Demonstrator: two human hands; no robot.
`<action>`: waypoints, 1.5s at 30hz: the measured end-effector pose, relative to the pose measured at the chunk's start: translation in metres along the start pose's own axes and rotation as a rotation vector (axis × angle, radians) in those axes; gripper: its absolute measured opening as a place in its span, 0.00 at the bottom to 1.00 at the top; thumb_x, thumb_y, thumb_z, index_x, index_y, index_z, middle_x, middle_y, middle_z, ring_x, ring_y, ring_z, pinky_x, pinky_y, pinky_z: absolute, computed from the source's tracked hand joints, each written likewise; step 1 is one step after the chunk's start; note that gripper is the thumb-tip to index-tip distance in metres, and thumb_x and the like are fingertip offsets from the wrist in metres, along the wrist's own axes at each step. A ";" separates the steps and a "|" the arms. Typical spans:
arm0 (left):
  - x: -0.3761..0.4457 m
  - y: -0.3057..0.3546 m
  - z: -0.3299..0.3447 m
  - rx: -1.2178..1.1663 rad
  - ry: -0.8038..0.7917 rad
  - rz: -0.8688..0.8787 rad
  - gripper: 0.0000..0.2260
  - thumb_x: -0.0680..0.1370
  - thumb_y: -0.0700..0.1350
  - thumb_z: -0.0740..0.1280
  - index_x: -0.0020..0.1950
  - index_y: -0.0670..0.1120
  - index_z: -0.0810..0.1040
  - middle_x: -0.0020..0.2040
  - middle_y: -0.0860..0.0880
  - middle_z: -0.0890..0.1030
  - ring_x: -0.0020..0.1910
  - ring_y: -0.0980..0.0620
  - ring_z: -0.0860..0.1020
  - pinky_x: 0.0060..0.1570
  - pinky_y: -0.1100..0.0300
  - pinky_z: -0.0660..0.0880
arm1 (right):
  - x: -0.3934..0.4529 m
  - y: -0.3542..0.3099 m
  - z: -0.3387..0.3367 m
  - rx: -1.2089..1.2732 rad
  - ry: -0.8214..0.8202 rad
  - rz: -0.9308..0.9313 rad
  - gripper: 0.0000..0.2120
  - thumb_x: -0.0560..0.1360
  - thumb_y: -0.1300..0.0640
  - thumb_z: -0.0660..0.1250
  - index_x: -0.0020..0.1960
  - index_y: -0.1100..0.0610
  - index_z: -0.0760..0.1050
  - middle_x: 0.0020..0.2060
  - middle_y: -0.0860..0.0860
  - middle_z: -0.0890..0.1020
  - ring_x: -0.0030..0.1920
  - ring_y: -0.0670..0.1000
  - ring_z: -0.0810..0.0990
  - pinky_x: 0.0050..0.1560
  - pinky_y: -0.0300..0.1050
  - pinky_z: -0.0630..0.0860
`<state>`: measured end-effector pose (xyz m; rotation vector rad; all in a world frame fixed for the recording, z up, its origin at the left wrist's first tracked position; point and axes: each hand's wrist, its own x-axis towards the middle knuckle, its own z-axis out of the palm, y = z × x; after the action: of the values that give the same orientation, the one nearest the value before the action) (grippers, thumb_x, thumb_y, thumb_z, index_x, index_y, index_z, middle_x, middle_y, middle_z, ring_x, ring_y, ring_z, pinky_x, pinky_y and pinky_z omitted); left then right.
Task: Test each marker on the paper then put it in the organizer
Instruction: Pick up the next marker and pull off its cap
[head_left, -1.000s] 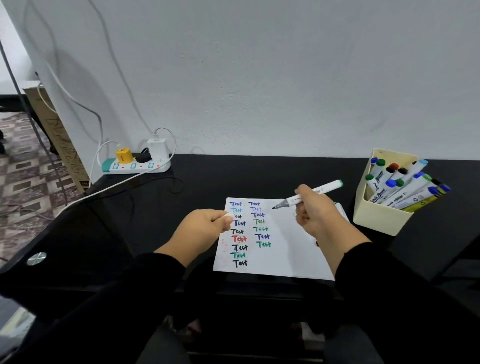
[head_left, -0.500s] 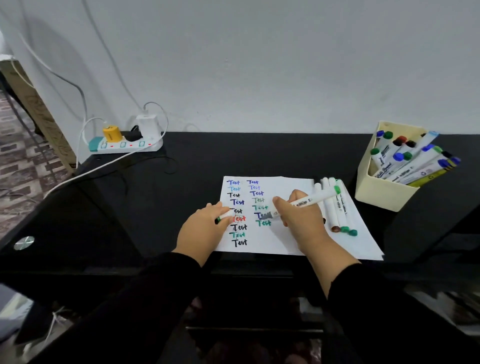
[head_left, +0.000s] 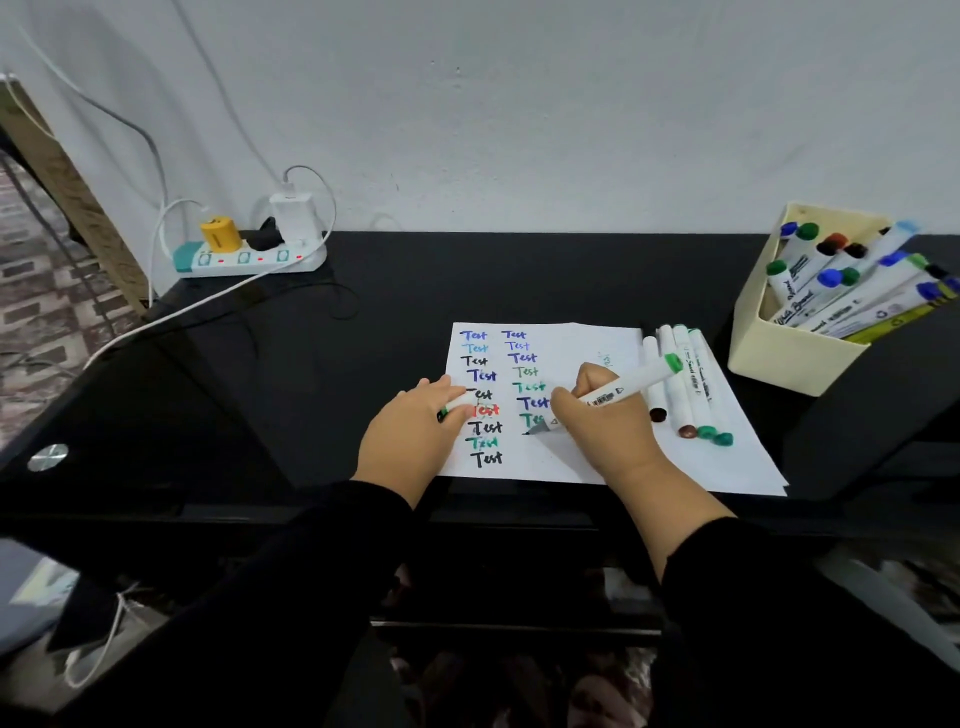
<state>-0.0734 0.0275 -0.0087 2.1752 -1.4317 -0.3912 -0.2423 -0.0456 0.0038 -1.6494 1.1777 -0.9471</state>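
— Since a moment ago?
— Right hand (head_left: 597, 415) has lowered, fingers gripping the marker (head_left: 631, 384), tip on the paper (head_left: 587, 467) at the desk's (head_left: 363, 364) front edge.
— Left hand (head_left: 415, 436)?
— Clasping the cap (head_left: 457, 407). Organizer (head_left: 779, 358) sits far right.

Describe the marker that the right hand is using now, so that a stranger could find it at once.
Find the white paper near the front edge of the black table. Over its middle, the right hand holds a white marker slanted, its grey tip down on the sheet. Unlike the four capped markers lying flat beside it, it is uncapped, tilted, and has a green end pointing up.
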 end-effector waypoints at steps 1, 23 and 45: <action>0.000 0.000 0.000 0.006 -0.004 0.002 0.18 0.81 0.52 0.59 0.70 0.53 0.70 0.73 0.55 0.65 0.74 0.57 0.57 0.72 0.59 0.53 | 0.000 0.000 -0.001 0.012 0.012 -0.005 0.19 0.72 0.65 0.64 0.30 0.55 0.57 0.26 0.49 0.61 0.24 0.42 0.61 0.26 0.32 0.60; 0.000 0.003 -0.002 0.041 -0.038 -0.023 0.19 0.81 0.53 0.58 0.71 0.53 0.68 0.74 0.56 0.63 0.75 0.56 0.56 0.73 0.57 0.55 | 0.004 0.004 -0.012 0.005 -0.023 0.006 0.19 0.72 0.64 0.64 0.30 0.54 0.57 0.26 0.48 0.60 0.26 0.43 0.60 0.25 0.31 0.59; 0.001 0.002 -0.002 0.039 -0.031 -0.015 0.18 0.81 0.53 0.58 0.71 0.53 0.68 0.74 0.55 0.64 0.74 0.57 0.57 0.73 0.57 0.55 | 0.003 0.005 -0.014 0.035 0.045 0.011 0.19 0.72 0.68 0.62 0.29 0.55 0.57 0.26 0.48 0.59 0.24 0.43 0.59 0.25 0.31 0.59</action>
<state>-0.0735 0.0266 -0.0065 2.2213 -1.4518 -0.4078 -0.2556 -0.0519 0.0042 -1.6000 1.1923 -0.9977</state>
